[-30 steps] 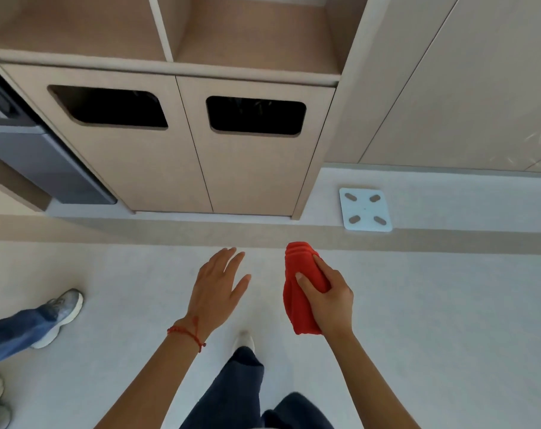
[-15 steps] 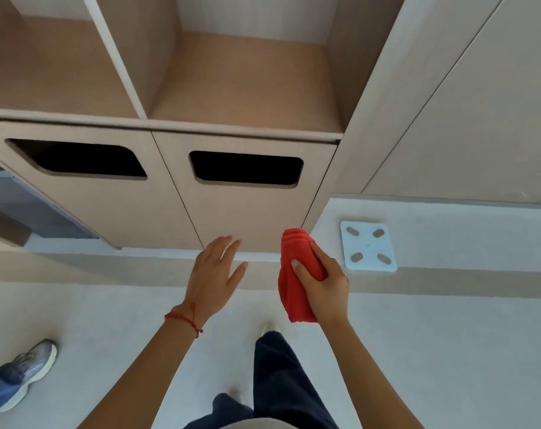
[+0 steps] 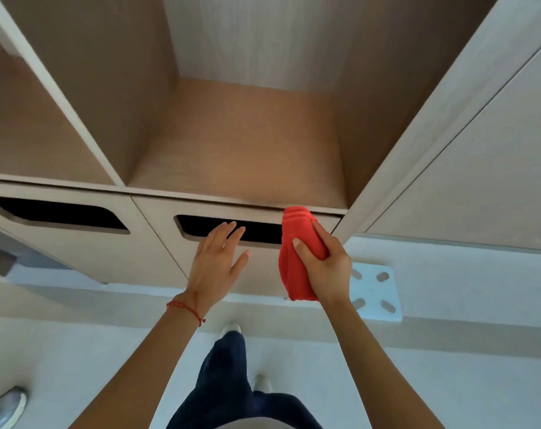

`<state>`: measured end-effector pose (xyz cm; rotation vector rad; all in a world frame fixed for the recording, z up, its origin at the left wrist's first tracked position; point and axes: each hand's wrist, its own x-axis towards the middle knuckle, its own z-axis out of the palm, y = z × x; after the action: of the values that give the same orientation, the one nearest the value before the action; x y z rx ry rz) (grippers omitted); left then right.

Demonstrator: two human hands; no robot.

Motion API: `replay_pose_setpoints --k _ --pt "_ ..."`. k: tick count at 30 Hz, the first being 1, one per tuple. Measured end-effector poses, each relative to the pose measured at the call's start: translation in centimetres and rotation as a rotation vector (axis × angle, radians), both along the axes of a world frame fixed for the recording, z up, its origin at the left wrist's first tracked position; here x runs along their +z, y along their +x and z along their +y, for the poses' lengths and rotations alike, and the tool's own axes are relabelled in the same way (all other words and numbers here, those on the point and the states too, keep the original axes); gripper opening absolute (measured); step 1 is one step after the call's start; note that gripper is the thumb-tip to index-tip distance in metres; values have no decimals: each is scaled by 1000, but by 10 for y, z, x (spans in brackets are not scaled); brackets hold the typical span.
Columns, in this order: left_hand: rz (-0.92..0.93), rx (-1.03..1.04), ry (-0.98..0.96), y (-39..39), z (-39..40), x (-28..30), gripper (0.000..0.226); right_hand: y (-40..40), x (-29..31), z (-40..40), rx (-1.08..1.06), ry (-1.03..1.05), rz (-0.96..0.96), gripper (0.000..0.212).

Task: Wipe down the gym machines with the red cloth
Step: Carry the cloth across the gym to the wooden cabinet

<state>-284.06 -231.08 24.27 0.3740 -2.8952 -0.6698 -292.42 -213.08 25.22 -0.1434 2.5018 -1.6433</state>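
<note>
since the earlier frame i've stepped in; the cabinet (image 3: 157,258) now fills the view and both my hands sit higher, up against its front. count: two hands, one red cloth (image 3: 297,258), two door slots, one white floor scale (image 3: 375,292). my left hand (image 3: 215,264) is empty, fingers spread, over the right-hand slot (image 3: 201,226). my right hand (image 3: 323,267) is clamped on the folded cloth, long axis upright, folded end pointing up at the shelf edge.
</note>
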Motion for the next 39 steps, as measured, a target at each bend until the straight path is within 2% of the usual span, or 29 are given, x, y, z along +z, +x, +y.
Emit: replay_pose_setpoints --k 2,14,28,37,39 --pt "11 -21 -5 -21 -12 5 57 -17 5 -14 -10 0 16 53" --pt "16 -92 -75 -114 -81 15 55 -95 31 -93 -33 0 122 54" --pt "-48 -106 -199 -137 -97 0 59 -127 7 -111 -50 406 209 53" --pt "-47 -111 -201 -137 -95 0 60 -128 10 -113 -34 500 185 56" --pt "-37 -107 -198 -136 -95 -2 53 -129 11 -110 -12 489 171 58"
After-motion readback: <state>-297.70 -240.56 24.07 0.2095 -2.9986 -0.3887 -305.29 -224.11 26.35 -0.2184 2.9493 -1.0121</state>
